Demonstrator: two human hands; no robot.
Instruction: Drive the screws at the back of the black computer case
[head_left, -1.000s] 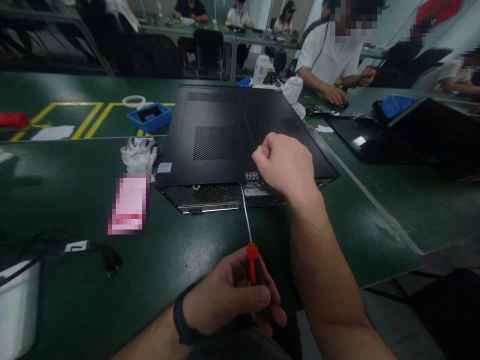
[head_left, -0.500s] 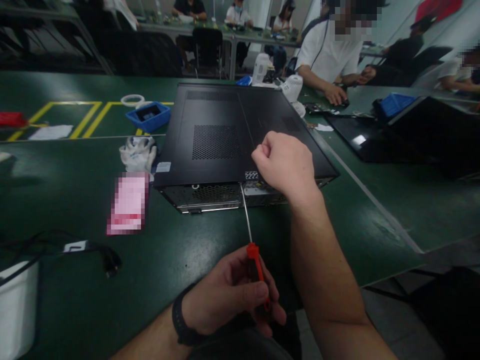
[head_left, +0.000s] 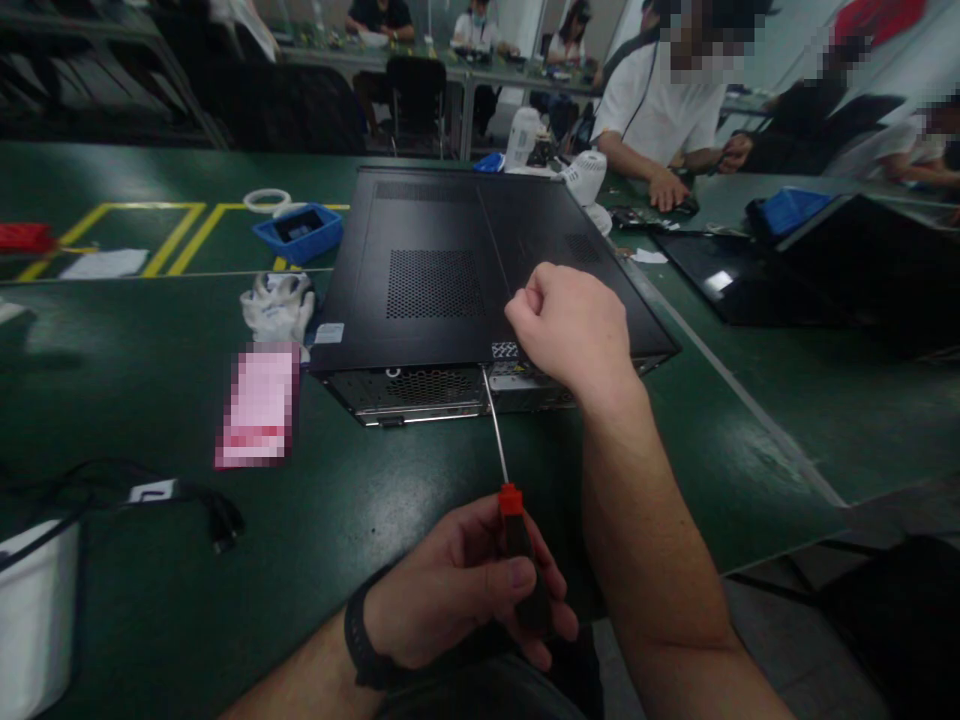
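A black desktop computer case [head_left: 450,270] lies flat on the green table, its rear panel facing me. My left hand [head_left: 465,590] is wrapped round the red and black handle of a long screwdriver [head_left: 504,480]. The thin shaft runs up to the rear edge of the case, with the tip against it. My right hand [head_left: 574,330] is a closed fist resting on the case's near right corner. I cannot see anything inside the fist. A dark band sits on my left wrist.
Left of the case lie white gloves [head_left: 277,305], a pink card [head_left: 259,405] and a blue bin [head_left: 298,232]. A black cable [head_left: 180,495] and a white container [head_left: 34,610] sit near left. Another dark case [head_left: 825,265] lies right. Several people sit at tables behind.
The screwdriver handle has turned in my left hand, its red stripe rolling out of sight. My right fist and the case have stayed put.
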